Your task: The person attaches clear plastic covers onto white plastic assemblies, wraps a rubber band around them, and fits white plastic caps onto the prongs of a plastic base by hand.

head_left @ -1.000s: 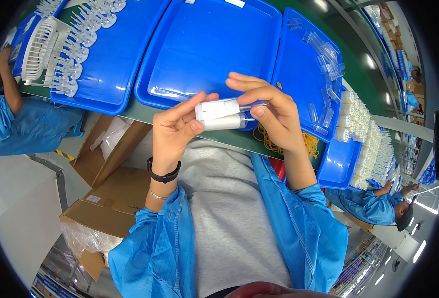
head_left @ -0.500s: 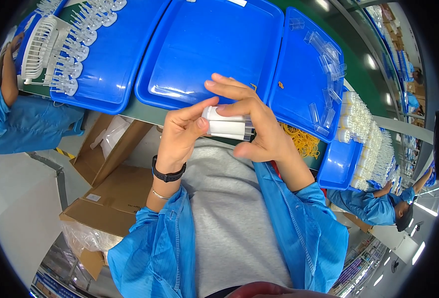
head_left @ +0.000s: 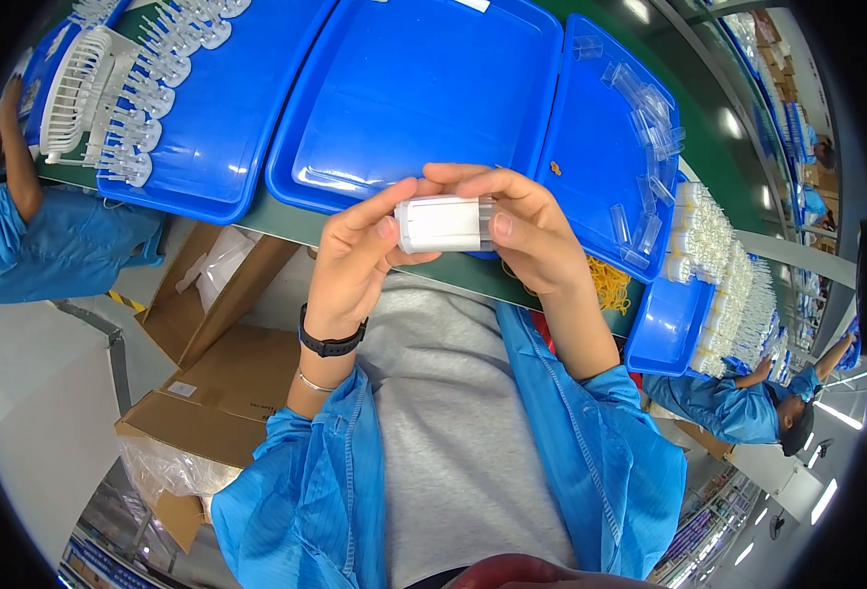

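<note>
In front of my chest, level with the near edge of the bench, a white cylindrical part (head_left: 443, 226) lies on its side between my hands. My left hand (head_left: 360, 240) is closed round its rounded left end, thumb in front. At the other end, the fingers and thumb of my right hand (head_left: 531, 226) pinch a clear section (head_left: 486, 221); whether that is a separate sleeve I cannot tell. Tangled yellow rubber bands (head_left: 610, 287) lie beside my right wrist, partly hidden by it.
A large blue tray (head_left: 394, 118) lies ahead, between a left tray (head_left: 227, 128) with white pronged pieces (head_left: 144, 128) and a right tray (head_left: 576, 187) with clear plastic tubes (head_left: 649, 128). White parts (head_left: 718, 255) are stacked far right. Cardboard boxes (head_left: 222, 393) stand below left. Co-workers (head_left: 55, 236) sit at both sides.
My right hand has come down from above the white part, and its spread fingers have closed on the clear end. The white part has turned and risen slightly in my left hand.
</note>
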Motion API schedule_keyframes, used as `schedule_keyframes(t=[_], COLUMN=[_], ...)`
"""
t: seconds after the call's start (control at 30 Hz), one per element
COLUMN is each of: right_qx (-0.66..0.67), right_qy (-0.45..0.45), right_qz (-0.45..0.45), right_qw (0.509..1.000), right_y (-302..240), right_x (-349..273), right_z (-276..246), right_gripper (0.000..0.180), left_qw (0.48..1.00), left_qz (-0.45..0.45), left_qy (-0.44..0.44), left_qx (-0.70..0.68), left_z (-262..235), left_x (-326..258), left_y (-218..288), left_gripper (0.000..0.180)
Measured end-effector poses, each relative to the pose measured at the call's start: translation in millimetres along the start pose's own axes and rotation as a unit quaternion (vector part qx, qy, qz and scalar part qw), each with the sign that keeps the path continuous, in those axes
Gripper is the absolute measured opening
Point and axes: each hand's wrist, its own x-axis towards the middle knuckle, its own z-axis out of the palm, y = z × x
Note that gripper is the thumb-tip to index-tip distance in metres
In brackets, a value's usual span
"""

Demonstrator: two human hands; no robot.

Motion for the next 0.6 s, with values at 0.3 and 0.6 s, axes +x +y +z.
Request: schedule_keyframes(t=[0.3, 0.6], right_qx=[0.249, 0.204], right_qy=[-0.085, -0.081], right_qz=[0.092, 0.049], right_qw=[0.96, 0.974], right_y=[15, 22], right_x=[-5, -6], right_z=[-5, -10], right_gripper=[0.017, 0.019], left_qw=[0.995, 0.997], left_qz=[-0.036, -0.066], left_qy=[-0.079, -0.039], left_qx=[0.044, -0.01], left_z=[-14, -9], left_x=[-1, 2], left_y=[-7, -5], left_gripper=[0.032, 0.03])
